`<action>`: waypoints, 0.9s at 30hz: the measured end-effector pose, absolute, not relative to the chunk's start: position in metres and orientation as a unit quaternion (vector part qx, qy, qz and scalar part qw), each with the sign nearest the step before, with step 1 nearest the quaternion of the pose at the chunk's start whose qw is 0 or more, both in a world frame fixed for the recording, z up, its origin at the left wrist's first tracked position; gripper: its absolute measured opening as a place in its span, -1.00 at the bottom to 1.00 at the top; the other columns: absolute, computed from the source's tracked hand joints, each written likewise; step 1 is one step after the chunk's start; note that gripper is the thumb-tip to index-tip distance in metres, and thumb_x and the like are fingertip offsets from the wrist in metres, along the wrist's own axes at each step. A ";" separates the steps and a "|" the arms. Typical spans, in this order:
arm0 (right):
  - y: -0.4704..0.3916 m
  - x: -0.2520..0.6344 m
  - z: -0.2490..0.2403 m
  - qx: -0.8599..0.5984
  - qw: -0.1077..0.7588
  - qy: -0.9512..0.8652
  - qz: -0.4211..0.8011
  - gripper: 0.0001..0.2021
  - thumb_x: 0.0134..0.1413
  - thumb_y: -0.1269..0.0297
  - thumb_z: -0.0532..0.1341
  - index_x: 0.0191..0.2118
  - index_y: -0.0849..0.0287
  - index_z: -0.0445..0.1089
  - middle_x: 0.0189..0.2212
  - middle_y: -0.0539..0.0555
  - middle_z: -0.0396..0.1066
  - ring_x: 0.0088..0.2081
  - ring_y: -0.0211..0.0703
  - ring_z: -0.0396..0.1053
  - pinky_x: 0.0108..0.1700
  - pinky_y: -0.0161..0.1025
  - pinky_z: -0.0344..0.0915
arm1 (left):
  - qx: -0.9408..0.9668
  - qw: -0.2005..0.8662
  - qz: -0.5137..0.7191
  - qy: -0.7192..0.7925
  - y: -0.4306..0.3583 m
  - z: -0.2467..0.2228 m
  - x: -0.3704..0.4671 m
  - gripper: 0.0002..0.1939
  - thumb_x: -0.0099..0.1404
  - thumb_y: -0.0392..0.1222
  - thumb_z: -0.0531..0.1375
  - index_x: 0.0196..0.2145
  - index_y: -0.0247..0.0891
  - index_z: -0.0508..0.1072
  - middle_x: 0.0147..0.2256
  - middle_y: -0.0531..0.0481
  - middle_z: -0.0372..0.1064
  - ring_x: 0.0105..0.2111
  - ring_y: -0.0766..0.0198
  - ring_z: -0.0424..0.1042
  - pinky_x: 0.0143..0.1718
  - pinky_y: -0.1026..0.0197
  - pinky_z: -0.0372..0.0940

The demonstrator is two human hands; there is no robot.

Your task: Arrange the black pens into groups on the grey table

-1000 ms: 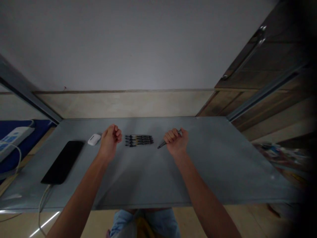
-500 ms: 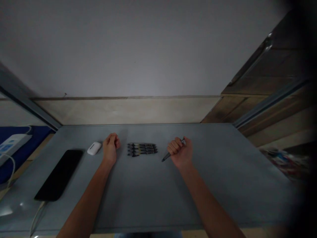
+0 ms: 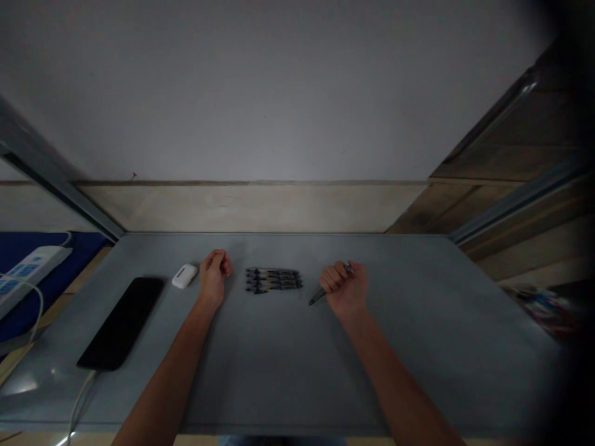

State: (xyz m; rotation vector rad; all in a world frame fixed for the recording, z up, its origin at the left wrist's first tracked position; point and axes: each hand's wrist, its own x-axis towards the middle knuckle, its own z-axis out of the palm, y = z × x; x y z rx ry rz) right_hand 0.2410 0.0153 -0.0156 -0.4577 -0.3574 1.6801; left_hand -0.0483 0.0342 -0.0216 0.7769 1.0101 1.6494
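I am working at the grey table (image 3: 279, 371). Four pens (image 3: 274, 280) are lying in a row at twelve o'clock, seemingly sorted already. My left hand (image 3: 214, 277) is resting clenched and empty at eleven o'clock; my right hand (image 3: 344, 288), at one o'clock, is gripping a fifth pen (image 3: 318, 296), yet unplaced.

Both forearms are bare to the frame's edge, and the hands (image 3: 214, 275) wear no gloves or rings.

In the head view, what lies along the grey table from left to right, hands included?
Black phone → small white case → left hand, closed in a fist → row of pens → right hand, closed around a pen.
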 end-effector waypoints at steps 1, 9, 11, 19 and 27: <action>0.015 0.242 -0.016 -0.203 0.631 -0.156 0.732 -0.59 0.05 0.13 0.07 -0.64 0.12 -0.15 -0.73 -0.15 -0.25 -0.68 -0.33 -0.28 -0.68 -0.32 -0.13 | 0.324 0.505 0.682 0.418 0.034 -0.021 -0.048 -0.75 0.12 -0.13 0.25 -0.54 -0.28 0.27 -0.62 0.17 0.09 -0.65 0.48 0.11 -0.65 0.38 0.04; 0.017 0.241 -0.016 -0.185 0.645 -0.146 0.727 -0.55 0.09 0.02 0.08 -0.63 0.12 -0.12 -0.71 -0.15 -0.24 -0.68 -0.33 -0.27 -0.68 -0.34 -0.10 | 0.333 0.503 0.673 0.429 0.034 -0.021 -0.049 -0.76 0.11 -0.12 0.25 -0.53 -0.27 0.28 -0.61 0.16 0.12 -0.65 0.48 0.13 -0.64 0.39 0.05; 0.016 0.240 -0.015 -0.183 0.645 -0.144 0.728 -0.54 0.10 0.00 0.08 -0.63 0.12 -0.11 -0.71 -0.15 -0.23 -0.68 -0.33 -0.26 -0.67 -0.34 -0.07 | 0.336 0.503 0.670 0.430 0.034 -0.022 -0.049 -0.75 0.11 -0.11 0.26 -0.53 -0.27 0.28 -0.62 0.16 0.11 -0.65 0.47 0.13 -0.64 0.39 0.05; 0.014 0.239 -0.012 -0.179 0.631 -0.154 0.739 -0.58 0.07 0.10 0.09 -0.64 0.12 -0.12 -0.72 -0.15 -0.23 -0.68 -0.34 -0.26 -0.68 -0.34 -0.09 | 0.335 0.499 0.668 0.438 0.034 -0.022 -0.049 -0.77 0.09 -0.12 0.26 -0.54 -0.28 0.30 -0.61 0.15 0.12 -0.65 0.47 0.12 -0.64 0.38 0.05; 0.013 0.237 -0.007 -0.167 0.621 -0.170 0.747 -0.56 0.12 0.06 0.09 -0.63 0.12 -0.09 -0.72 -0.15 -0.23 -0.68 -0.33 -0.25 -0.67 -0.35 -0.05 | 0.345 0.503 0.665 0.430 0.034 -0.023 -0.050 -0.77 0.10 -0.14 0.26 -0.55 -0.27 0.28 -0.61 0.15 0.12 -0.65 0.47 0.13 -0.65 0.39 0.06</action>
